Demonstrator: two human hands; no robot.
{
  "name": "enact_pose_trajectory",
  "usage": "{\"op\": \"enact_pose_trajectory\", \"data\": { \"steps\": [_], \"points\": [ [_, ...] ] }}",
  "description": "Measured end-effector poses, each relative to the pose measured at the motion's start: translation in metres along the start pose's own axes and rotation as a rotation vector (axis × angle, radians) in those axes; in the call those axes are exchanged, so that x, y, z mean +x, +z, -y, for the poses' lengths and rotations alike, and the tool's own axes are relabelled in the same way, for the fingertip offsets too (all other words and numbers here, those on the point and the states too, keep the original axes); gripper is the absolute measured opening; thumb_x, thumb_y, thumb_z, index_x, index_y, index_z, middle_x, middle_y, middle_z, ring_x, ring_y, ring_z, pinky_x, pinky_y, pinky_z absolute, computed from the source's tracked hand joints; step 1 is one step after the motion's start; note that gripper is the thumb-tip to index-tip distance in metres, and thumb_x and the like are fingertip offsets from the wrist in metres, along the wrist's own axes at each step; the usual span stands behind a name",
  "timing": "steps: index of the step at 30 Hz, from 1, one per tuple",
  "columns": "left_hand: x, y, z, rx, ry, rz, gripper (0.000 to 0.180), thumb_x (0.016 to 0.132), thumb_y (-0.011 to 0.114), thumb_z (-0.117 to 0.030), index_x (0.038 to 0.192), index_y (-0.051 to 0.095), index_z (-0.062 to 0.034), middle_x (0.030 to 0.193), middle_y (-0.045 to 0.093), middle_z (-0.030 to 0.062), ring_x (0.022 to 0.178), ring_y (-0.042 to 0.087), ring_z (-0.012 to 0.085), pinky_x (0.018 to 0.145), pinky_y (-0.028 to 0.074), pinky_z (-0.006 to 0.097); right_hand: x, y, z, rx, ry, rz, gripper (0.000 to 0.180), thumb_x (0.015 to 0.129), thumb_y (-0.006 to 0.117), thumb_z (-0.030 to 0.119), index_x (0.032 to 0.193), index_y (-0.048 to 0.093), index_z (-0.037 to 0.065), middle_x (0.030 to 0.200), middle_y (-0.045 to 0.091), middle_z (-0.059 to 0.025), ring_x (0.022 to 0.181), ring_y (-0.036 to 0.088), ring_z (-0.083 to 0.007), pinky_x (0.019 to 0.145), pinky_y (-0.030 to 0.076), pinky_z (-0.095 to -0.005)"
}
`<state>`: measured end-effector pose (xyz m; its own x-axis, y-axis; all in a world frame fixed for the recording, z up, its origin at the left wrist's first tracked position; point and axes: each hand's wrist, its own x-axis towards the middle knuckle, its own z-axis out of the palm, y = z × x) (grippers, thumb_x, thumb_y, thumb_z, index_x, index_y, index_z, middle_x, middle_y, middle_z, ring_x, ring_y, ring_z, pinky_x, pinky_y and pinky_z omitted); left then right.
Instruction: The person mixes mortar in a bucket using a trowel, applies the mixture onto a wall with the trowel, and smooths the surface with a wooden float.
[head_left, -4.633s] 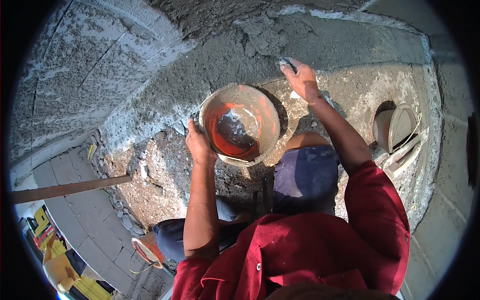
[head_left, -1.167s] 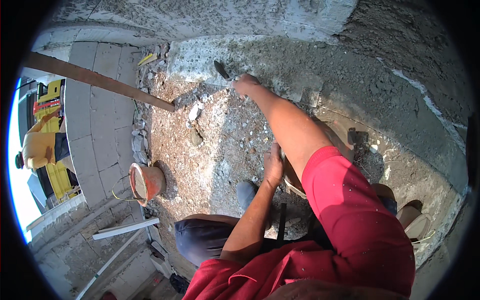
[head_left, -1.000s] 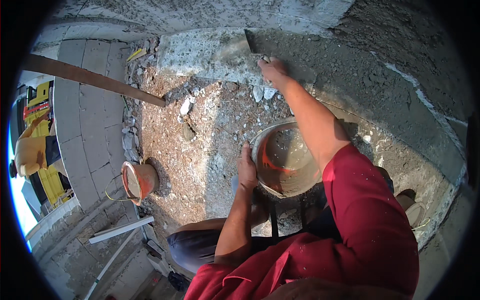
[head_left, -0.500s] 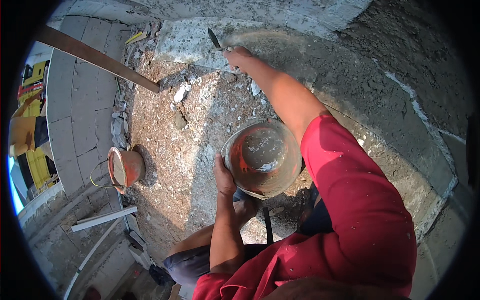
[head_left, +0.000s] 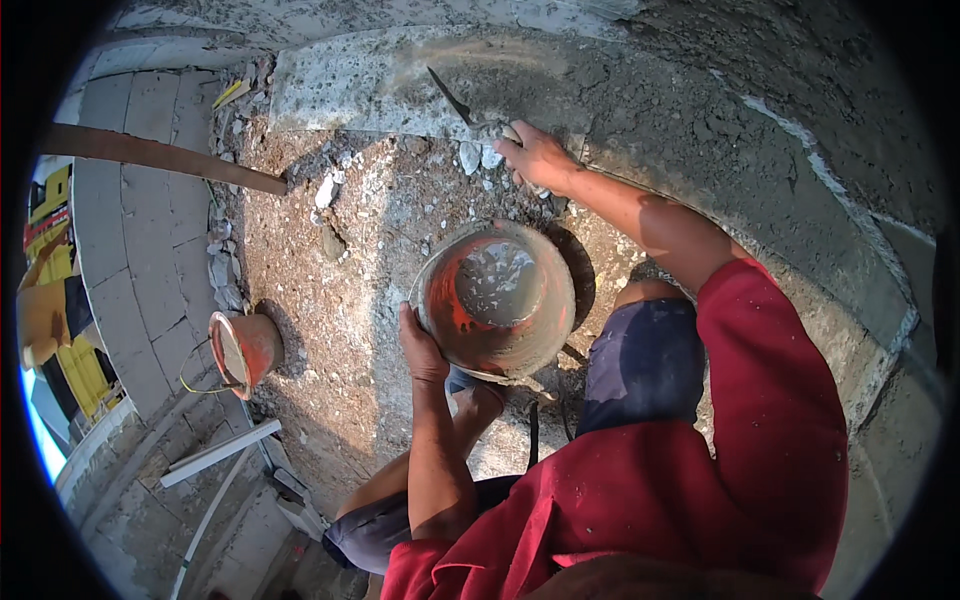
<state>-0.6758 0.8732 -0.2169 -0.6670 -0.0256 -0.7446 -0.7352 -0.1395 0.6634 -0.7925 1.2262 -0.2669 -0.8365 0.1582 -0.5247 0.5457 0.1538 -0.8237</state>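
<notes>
My left hand (head_left: 421,347) grips the rim of an orange bucket (head_left: 497,298) smeared with grey mortar and holds it over my knees. My right hand (head_left: 537,157) is stretched out to the wall and is shut on the handle of a trowel (head_left: 452,98). The trowel's blade lies against the freshly plastered grey wall (head_left: 640,90), near its foot. Wet mortar coats the inside of the bucket. I crouch in a red shirt and dark shorts.
A second orange bucket (head_left: 243,348) lies tilted on the gravel ground at the left. A wooden plank (head_left: 160,156) slants in from the left. Rubble chips (head_left: 327,190) lie at the wall's foot. White pipes (head_left: 220,452) rest at the lower left beside paving blocks.
The view has swung down and left since the first frame. My right hand has drawn the trowel along the wall's foot, and the bucket has come up in front of me.
</notes>
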Motion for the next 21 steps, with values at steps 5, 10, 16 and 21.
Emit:
{"op": "enact_pose_trajectory", "data": {
  "steps": [5,10,16,21],
  "points": [
    [0.002,0.008,0.009,-0.032,-0.030,-0.020,0.067,0.111,0.035,-0.053,0.145,0.049,0.0020,0.145,0.057,0.0166,0.134,0.055,0.0269,0.117,0.041,0.040,0.017,-0.031,-0.078,-0.189,-0.146,-0.279,0.044,0.100,0.064,0.042,0.114,0.060,0.000,0.082,0.069,-0.0122,0.066,0.069,-0.0256,0.070,0.055,-0.0420],
    [-0.012,0.018,-0.012,0.010,-0.032,-0.013,0.071,0.111,0.035,-0.055,0.151,0.044,0.0032,0.150,0.053,0.0170,0.138,0.051,0.0279,0.119,0.039,0.040,-0.098,-0.098,-0.109,0.158,0.182,-0.502,0.045,0.103,0.061,0.043,0.117,0.060,0.001,0.080,0.068,-0.0096,0.063,0.067,-0.0208,0.064,0.054,-0.0391],
    [0.010,-0.001,-0.007,0.064,-0.043,-0.002,0.079,0.108,0.035,-0.060,0.155,0.039,0.0027,0.153,0.050,0.0166,0.141,0.050,0.0290,0.119,0.038,0.041,-0.106,-0.091,-0.086,0.255,0.083,-0.292,0.047,0.104,0.062,0.040,0.121,0.060,-0.003,0.079,0.066,-0.0075,0.059,0.063,-0.0158,0.060,0.051,-0.0320],
    [0.010,0.019,-0.011,0.085,-0.085,0.015,0.073,0.108,0.029,-0.059,0.153,0.045,-0.0036,0.149,0.055,0.0142,0.138,0.053,0.0313,0.118,0.041,0.043,-0.102,-0.095,-0.107,0.272,0.055,0.001,0.038,0.104,0.062,0.036,0.115,0.061,-0.001,0.079,0.063,-0.0054,0.058,0.059,-0.0138,0.058,0.049,-0.0313]
  ]
}}
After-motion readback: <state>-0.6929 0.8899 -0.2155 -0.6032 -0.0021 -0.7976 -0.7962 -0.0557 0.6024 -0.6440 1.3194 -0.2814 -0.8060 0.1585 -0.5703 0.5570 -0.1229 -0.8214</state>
